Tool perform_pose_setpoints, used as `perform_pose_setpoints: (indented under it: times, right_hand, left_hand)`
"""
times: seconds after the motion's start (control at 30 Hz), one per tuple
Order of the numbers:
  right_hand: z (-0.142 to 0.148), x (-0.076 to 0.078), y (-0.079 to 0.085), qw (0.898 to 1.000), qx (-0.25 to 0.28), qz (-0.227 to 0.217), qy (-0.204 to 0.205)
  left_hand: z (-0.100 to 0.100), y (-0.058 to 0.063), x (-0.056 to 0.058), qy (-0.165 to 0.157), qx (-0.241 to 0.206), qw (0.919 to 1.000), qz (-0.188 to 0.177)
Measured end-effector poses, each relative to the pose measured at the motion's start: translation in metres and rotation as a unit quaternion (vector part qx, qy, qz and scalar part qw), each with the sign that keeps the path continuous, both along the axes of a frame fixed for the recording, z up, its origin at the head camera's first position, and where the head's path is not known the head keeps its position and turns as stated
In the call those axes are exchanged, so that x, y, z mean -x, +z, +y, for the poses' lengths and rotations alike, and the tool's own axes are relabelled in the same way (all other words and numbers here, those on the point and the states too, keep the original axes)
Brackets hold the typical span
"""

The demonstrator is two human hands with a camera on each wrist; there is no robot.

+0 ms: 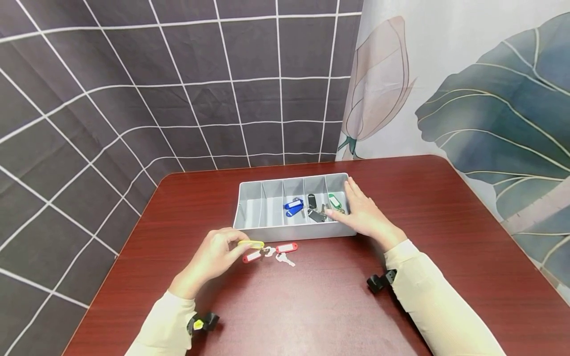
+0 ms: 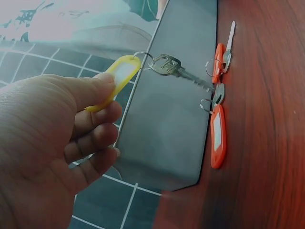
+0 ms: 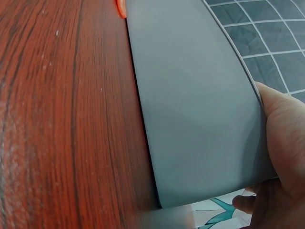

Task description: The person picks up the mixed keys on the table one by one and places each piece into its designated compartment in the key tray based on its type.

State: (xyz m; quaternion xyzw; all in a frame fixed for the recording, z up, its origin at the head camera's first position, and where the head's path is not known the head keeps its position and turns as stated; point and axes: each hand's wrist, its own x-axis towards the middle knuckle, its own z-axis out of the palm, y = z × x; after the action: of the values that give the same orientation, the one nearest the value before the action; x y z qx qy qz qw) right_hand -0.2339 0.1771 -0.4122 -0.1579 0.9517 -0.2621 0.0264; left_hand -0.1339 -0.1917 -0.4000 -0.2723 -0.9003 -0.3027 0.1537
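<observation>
My left hand [image 1: 215, 254] pinches a yellow key tag [image 2: 125, 71] between thumb and fingers; a key [image 2: 167, 65] hangs from its ring. This key is in front of the long near wall of a grey compartment tray [image 1: 289, 233]. Two red key tags [image 1: 286, 248] with keys lie on the table just before the tray, below the left hand. My right hand [image 1: 367, 212] holds the tray's right end, thumb over the near rim and fingers along the outer side; in the right wrist view its fingertips are partly hidden behind the tray.
Blue key tags [image 1: 294, 203] lie in the middle compartment. Black tags [image 1: 312, 201] with keys are in the one to its right, and a green tag [image 1: 335, 200] is in the rightmost. Behind the reddish-brown table [image 1: 329, 296] hang a dark checked curtain [image 1: 205, 109] and a floral one.
</observation>
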Motion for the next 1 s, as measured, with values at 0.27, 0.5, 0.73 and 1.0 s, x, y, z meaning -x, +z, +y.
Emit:
perform_pose_setpoints:
  times: [0.27, 0.5, 0.73, 1.0]
  right_hand:
    - [0.001, -0.001, 0.000, 1.000, -0.023, 0.010, -0.008]
    - [0.001, -0.001, -0.001, 0.997, -0.060, 0.038, -0.018]
    - [-0.001, -0.002, 0.001, 0.996, -0.069, 0.045, -0.020]
    - [-0.001, -0.003, 0.001, 0.996, -0.075, 0.048, -0.019]
  left_hand:
    - [0.007, 0.005, -0.001, -0.003, -0.003, 0.9999, 0.010]
    - [0.010, 0.007, -0.001, -0.008, -0.006, 0.9995, 0.029]
    - [0.012, 0.009, 0.000, -0.008, -0.011, 0.9993, 0.035]
    - [0.017, 0.025, 0.008, -0.019, -0.010, 0.9973, 0.071]
